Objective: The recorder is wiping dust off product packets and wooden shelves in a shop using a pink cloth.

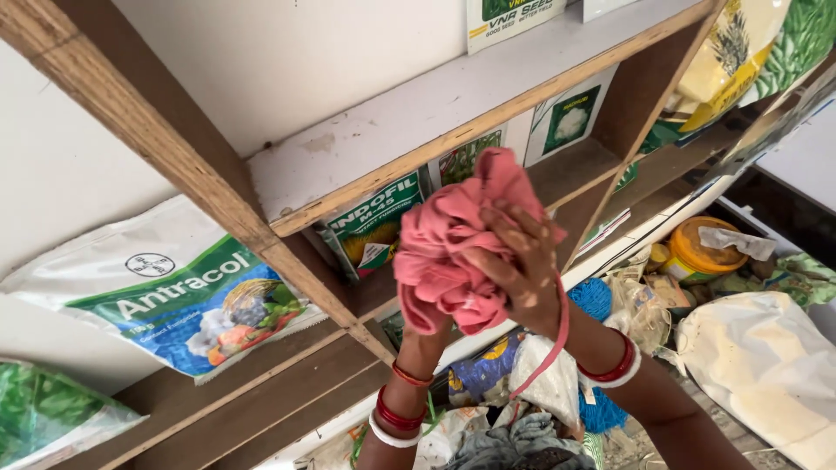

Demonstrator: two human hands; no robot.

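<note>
A crumpled pink cloth (453, 235) is bunched up in front of a wooden shelf unit. My right hand (518, 265) grips it from the right side with fingers curled over the folds. My left hand is mostly hidden behind and under the cloth; only its wrist (409, 365) with red and white bangles shows, rising from below. A thin pink strip of the cloth hangs down past my right wrist, which wears a red and white bangle too.
Wooden shelves (218, 191) with white boards hold printed packets: a white, green and blue one (183, 296) at left, a green one (374, 226) behind the cloth. Below lie sacks, a white bag (766, 365), a yellow tub (701, 248) and a blue scrubber (594, 300).
</note>
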